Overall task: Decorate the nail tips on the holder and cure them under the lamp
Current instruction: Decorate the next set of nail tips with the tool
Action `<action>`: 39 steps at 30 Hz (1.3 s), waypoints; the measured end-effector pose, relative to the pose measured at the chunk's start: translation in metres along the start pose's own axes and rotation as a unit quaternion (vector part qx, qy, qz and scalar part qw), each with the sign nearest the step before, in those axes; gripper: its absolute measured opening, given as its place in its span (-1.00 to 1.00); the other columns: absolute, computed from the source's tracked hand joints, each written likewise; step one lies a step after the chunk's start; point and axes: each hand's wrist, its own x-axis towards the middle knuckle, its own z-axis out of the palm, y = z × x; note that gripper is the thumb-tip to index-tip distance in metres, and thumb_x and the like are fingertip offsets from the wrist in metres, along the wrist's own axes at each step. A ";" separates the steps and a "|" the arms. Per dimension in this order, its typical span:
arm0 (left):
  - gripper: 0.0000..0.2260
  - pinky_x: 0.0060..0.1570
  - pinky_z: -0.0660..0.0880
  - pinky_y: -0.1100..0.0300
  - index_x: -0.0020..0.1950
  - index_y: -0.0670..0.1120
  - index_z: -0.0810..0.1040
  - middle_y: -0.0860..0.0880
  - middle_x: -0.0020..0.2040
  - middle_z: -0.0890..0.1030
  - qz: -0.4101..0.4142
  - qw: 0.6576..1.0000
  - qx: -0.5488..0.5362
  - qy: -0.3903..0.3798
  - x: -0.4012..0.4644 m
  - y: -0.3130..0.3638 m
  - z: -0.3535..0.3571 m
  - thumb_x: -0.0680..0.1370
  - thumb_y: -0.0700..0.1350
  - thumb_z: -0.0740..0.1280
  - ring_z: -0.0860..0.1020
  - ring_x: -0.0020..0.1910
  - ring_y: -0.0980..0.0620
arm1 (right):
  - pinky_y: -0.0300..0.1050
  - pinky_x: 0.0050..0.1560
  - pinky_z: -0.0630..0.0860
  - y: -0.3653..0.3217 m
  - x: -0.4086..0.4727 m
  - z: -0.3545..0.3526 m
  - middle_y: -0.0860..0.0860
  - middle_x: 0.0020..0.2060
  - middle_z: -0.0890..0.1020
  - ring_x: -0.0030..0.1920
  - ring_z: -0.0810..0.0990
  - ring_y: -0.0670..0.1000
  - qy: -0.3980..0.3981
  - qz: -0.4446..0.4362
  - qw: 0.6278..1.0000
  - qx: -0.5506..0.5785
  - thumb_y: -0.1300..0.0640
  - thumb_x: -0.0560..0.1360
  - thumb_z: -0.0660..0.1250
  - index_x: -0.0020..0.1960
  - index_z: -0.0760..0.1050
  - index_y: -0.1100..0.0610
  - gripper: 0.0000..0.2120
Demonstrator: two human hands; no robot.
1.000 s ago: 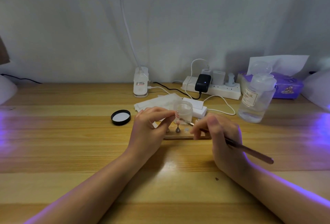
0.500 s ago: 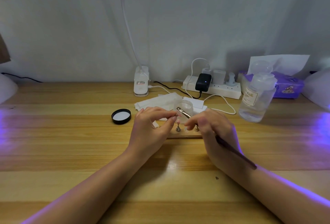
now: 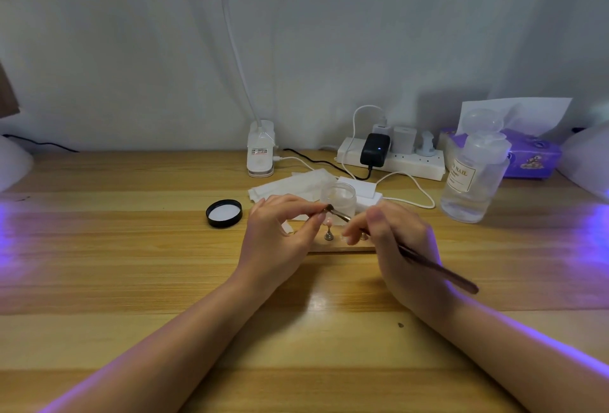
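While brush (image 3: 339,215) tip meets nail tip (image 3: 321,216), I read tip as light, brittle — left hand (image 3: 280,238) grip pinches it by edges; right hand (image 3: 398,248) grip grasps brush shaft.

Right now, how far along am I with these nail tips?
Set up: the small jar is open, its black lid beside it. In hand: your right hand holds the brush by your left hand, above a pink tip on the holder. Left: finishing and curing.
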 end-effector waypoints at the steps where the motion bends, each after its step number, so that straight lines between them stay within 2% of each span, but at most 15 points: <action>1: -0.79 0.07 0.40 -0.19 -0.05 0.04 0.59 0.10 -0.17 0.61 0.003 1.000 0.001 -0.003 0.000 0.000 0.000 0.42 -0.24 0.42 0.54 -0.07 0.07 | 0.01 -0.22 0.44 0.001 0.000 -0.001 -0.08 -0.45 0.54 -0.35 0.50 -0.14 0.006 0.010 1.000 0.012 0.00 0.57 0.00 -0.30 0.52 0.00 -0.59; 4: -0.80 0.08 0.39 -0.20 -0.06 0.06 0.59 0.09 -0.15 0.63 0.006 1.000 0.001 -0.005 0.000 0.000 0.000 0.43 -0.22 0.42 0.56 -0.05 0.06 | 0.00 -0.26 0.42 0.000 -0.001 -0.004 -0.01 -0.51 0.50 -0.42 0.49 -0.12 0.027 0.027 0.998 0.049 0.04 0.56 -0.02 -0.33 0.46 -0.09 -0.61; 6: -0.80 0.09 0.39 -0.21 -0.06 0.08 0.59 0.14 -0.16 0.61 0.005 1.000 0.000 -0.005 0.001 -0.001 0.000 0.43 -0.22 0.42 0.55 -0.05 0.08 | -0.03 -0.25 0.41 -0.002 0.000 -0.004 -0.06 -0.46 0.52 -0.37 0.50 -0.14 0.033 0.012 0.998 0.048 0.06 0.56 -0.02 -0.26 0.45 -0.14 -0.65; 9: -0.77 0.08 0.39 -0.23 -0.06 0.08 0.58 0.20 -0.17 0.58 0.005 1.000 -0.001 -0.001 0.001 -0.001 0.001 0.42 -0.24 0.42 0.55 -0.06 0.10 | -0.06 -0.20 0.42 -0.004 0.001 -0.001 -0.15 -0.35 0.56 -0.27 0.51 -0.18 0.000 0.001 0.999 0.034 0.07 0.56 0.00 -0.19 0.46 -0.13 -0.69; 11: -0.75 0.08 0.39 -0.23 -0.04 0.08 0.58 0.21 -0.17 0.58 0.005 1.000 -0.005 0.006 0.001 -0.002 0.001 0.41 -0.26 0.43 0.55 -0.06 0.10 | -0.06 -0.19 0.41 -0.004 0.001 0.000 -0.15 -0.37 0.56 -0.28 0.51 -0.17 -0.013 0.014 0.999 0.034 0.04 0.56 0.00 -0.23 0.48 -0.11 -0.67; 16: -0.74 0.13 0.38 -0.24 -0.07 0.12 0.59 0.24 -0.15 0.60 0.004 1.000 -0.012 0.004 0.001 -0.005 0.001 0.42 -0.24 0.42 0.58 -0.02 0.10 | -0.08 -0.24 0.40 -0.004 -0.001 -0.005 -0.01 -0.51 0.50 -0.40 0.49 -0.15 0.011 0.027 0.997 0.069 0.05 0.55 -0.02 -0.38 0.44 -0.10 -0.59; 19: -0.73 0.14 0.37 -0.26 -0.06 0.13 0.59 0.25 -0.14 0.60 0.007 1.000 -0.013 0.005 0.001 -0.006 0.001 0.42 -0.25 0.42 0.58 -0.01 0.10 | -0.11 -0.23 0.39 -0.006 0.001 -0.004 -0.12 -0.43 0.52 -0.32 0.49 -0.19 0.014 0.011 0.998 0.059 0.08 0.55 -0.01 -0.29 0.44 -0.13 -0.65; 22: -0.72 0.12 0.39 -0.26 -0.04 0.11 0.59 0.26 -0.15 0.59 0.004 1.000 -0.018 0.014 0.001 -0.007 0.002 0.40 -0.26 0.43 0.59 -0.02 0.10 | -0.13 -0.19 0.39 -0.007 0.002 -0.001 -0.23 -0.34 0.53 -0.26 0.49 -0.22 -0.022 0.019 0.999 0.041 0.04 0.55 0.01 -0.23 0.46 -0.12 -0.70; 28: -0.73 0.16 0.34 -0.30 -0.01 0.12 0.59 0.26 -0.14 0.61 0.001 0.999 -0.031 0.014 0.001 -0.007 0.002 0.40 -0.22 0.43 0.59 0.00 0.10 | -0.19 -0.24 0.34 -0.006 -0.002 -0.004 0.02 -0.54 0.48 -0.41 0.46 -0.17 0.001 0.045 0.994 0.095 0.04 0.54 -0.01 -0.40 0.44 -0.08 -0.60; 31: -0.73 0.17 0.34 -0.29 -0.04 0.16 0.59 0.28 -0.15 0.61 -0.009 0.999 -0.037 0.013 0.001 -0.006 0.001 0.40 -0.21 0.43 0.59 -0.01 0.11 | -0.12 -0.23 0.37 -0.005 0.000 -0.005 -0.01 -0.48 0.51 -0.37 0.47 -0.14 0.019 0.039 0.995 0.089 0.06 0.53 -0.01 -0.33 0.43 -0.10 -0.65; 35: -0.70 0.17 0.34 -0.28 -0.09 0.22 0.56 0.29 -0.16 0.59 -0.010 0.999 -0.029 0.014 0.001 -0.006 0.001 0.40 -0.21 0.43 0.58 -0.02 0.11 | -0.14 -0.08 0.34 -0.004 0.003 -0.001 -0.12 -0.41 0.51 -0.29 0.46 -0.17 0.000 0.024 0.999 0.026 0.05 0.55 -0.02 -0.25 0.40 -0.19 -0.69; 39: -0.70 0.16 0.35 -0.27 -0.12 0.25 0.55 0.29 -0.17 0.59 -0.014 0.999 -0.028 0.015 0.001 -0.006 0.001 0.40 -0.19 0.43 0.58 -0.04 0.12 | -0.05 -0.11 0.36 -0.004 0.001 -0.001 -0.08 -0.45 0.51 -0.29 0.46 -0.21 -0.008 0.013 0.999 0.044 0.06 0.55 -0.02 -0.28 0.40 -0.19 -0.66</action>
